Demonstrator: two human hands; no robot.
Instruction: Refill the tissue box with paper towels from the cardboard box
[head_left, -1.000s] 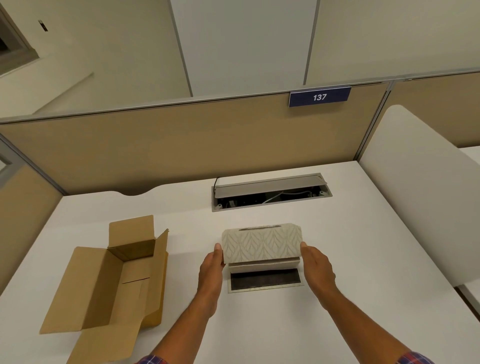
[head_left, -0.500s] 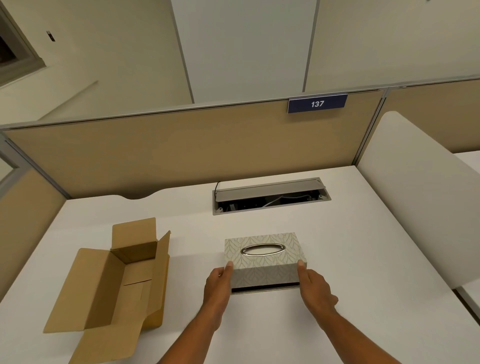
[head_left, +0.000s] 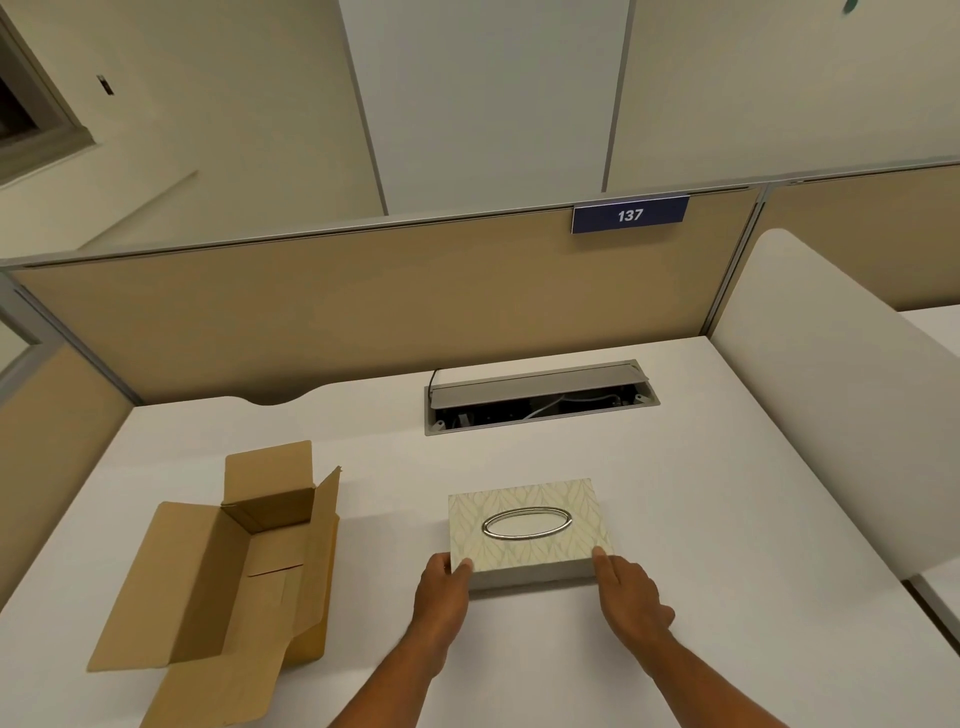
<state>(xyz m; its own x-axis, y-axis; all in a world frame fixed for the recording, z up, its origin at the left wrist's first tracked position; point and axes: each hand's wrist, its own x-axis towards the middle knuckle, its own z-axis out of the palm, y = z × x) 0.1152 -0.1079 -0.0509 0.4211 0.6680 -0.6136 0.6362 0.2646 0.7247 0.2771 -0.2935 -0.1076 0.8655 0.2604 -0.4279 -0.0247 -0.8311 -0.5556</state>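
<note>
Near-L corner of tissue box (head_left: 527, 525) is pinched by left hand (head_left: 441, 587), near-R corner touched by right hand (head_left: 631, 597) w/ straight fingers; slot up, long axis L-R.

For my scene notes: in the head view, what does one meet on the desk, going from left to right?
cardboard box → left hand → tissue box → right hand → white side panel

A white surface (head_left: 727, 519) filled the lower half of the view. On its left part lay an open brown cardboard box (head_left: 208, 587), flaps spread wide. Well apart to the right, a pale leaf-patterned tissue box (head_left: 527, 501) with an oval metal-rimmed slot sat flat. Behind it, a grey cable hatch (head_left: 535, 384) was set into the surface, lid raised, with wires showing inside.
</note>
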